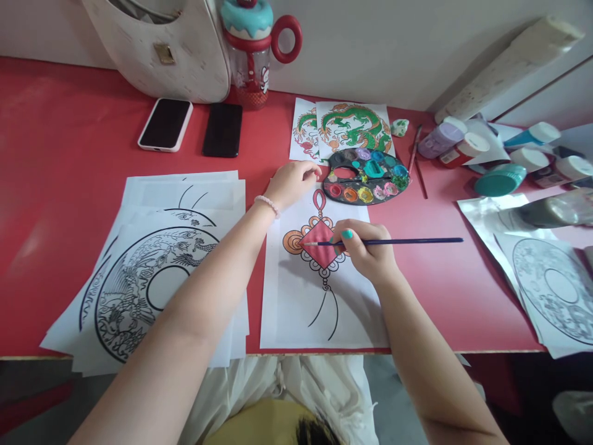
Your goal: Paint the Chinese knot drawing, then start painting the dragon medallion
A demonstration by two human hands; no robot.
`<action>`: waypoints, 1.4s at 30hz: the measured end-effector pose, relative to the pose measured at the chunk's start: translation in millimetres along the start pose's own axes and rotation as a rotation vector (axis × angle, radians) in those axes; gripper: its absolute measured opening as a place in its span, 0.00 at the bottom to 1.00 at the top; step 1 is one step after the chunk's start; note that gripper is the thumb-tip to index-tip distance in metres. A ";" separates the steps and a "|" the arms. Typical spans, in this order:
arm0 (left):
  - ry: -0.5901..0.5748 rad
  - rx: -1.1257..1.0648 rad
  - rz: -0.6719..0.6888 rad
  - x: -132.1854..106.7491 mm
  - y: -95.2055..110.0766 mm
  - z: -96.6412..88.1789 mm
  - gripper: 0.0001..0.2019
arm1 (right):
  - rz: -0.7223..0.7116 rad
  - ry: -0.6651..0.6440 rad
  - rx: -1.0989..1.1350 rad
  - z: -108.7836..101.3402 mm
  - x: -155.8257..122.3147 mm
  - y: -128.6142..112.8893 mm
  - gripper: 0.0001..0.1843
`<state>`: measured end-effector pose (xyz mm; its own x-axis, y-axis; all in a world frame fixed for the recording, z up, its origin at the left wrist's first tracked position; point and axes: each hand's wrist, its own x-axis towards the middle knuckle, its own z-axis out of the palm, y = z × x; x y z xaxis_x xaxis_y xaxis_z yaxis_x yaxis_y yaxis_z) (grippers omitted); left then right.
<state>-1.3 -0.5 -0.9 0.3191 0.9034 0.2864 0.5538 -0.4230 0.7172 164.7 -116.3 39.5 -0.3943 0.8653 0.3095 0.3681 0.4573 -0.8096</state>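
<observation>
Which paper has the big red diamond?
The paper under the paintbrush in the right hand; the left papers and right papers show uncoloured circles, the back papers green dragons.

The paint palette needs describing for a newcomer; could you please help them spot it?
On the red table, find the knot-pendant drawing beneath the right hand. At its upper right corner, the paint palette lies by the green dragon pictures. Unlike those flat white sheets, it is black and rounded, with a thumb hole and wells of many colours.

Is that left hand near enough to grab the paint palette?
Probably yes: the left hand is right beside the paint palette, seems to hold nothing, and nothing visible stands between them.
</observation>
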 end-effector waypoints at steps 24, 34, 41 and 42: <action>0.001 -0.010 -0.009 0.0 0.3 -1.1 0.10 | -0.016 -0.077 0.004 3.8 2.3 6.0 0.23; -0.017 0.013 -0.031 -2.4 0.1 -2.8 0.11 | 0.028 0.039 -0.095 2.3 3.8 3.7 0.23; -0.005 -0.004 -0.030 -2.8 2.5 -3.6 0.11 | 0.027 0.090 -0.135 1.5 5.0 6.1 0.24; -0.009 -0.001 -0.034 -2.8 3.3 -3.9 0.11 | 0.026 0.081 -0.131 1.6 4.9 6.1 0.24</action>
<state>-3.4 -4.1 3.2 0.3068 0.9167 0.2561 0.5639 -0.3919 0.7269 163.6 -109.7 35.3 -0.3158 0.8884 0.3333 0.4857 0.4531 -0.7475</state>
